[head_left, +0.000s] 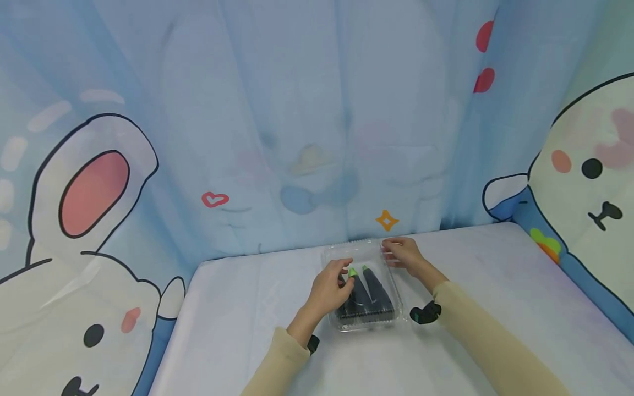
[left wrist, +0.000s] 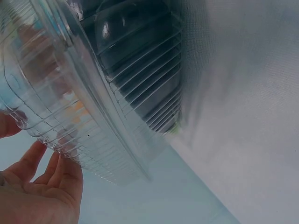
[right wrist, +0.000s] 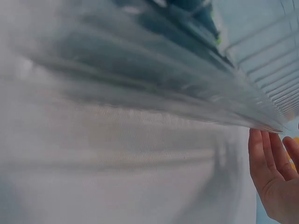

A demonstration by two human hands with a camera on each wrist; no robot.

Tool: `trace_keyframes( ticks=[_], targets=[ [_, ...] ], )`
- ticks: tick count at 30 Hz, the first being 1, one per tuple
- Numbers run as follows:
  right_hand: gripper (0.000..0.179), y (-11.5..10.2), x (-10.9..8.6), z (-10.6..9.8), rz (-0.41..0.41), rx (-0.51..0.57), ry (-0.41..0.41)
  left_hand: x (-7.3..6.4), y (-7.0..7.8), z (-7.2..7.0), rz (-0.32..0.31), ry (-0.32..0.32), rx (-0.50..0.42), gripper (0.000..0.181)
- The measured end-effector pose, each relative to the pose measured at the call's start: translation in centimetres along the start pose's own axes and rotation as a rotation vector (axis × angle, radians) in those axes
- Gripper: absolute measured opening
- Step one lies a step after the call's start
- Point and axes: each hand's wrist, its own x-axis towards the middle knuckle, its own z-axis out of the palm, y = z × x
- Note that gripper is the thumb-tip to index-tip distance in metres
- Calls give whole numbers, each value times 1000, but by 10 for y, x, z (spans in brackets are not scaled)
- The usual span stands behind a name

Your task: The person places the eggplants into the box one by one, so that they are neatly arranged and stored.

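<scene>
A clear, ribbed plastic clamshell box [head_left: 364,254] lies on the white-covered table, with its lid over the base. Through the lid show several dark, tapered pieces [head_left: 377,291] with bright green tips. My left hand [head_left: 329,289] is bent over the left part of the box. In the left wrist view, the fingertips of that hand [left wrist: 46,186] touch the ribbed lid. At the far right corner is my right hand [head_left: 403,254]. Its fingers [right wrist: 267,154] reach up to the rim, nearly straight, with the thumb apart, in the right wrist view.
The table [head_left: 247,313] has a white cloth and meets a blue curtain [head_left: 297,110] printed with cartoon animals at its back. A black strap [head_left: 426,313] shows at the right wrist.
</scene>
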Motion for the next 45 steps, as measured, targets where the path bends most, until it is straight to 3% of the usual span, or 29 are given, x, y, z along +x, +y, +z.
trace_keyframes(
  ticks=[13, 20, 25, 35, 45],
  targets=[
    [44, -2, 9, 5, -9, -12, 26, -2, -1, 0, -9, 1, -33, 44],
    [42, -1, 14, 5, -5, -22, 48, 0, -2, -5, -29, -3, -96, 46],
    [42, 0, 13, 5, -9, -24, 44, 0, -6, -10, -62, 34, -95, 45],
    [40, 0, 9, 6, -33, -22, 47, -2, -20, -12, -117, 202, -100, 49],
    [41, -1, 7, 6, -24, -47, 48, -5, -33, -6, -177, 208, -93, 54]
  ],
)
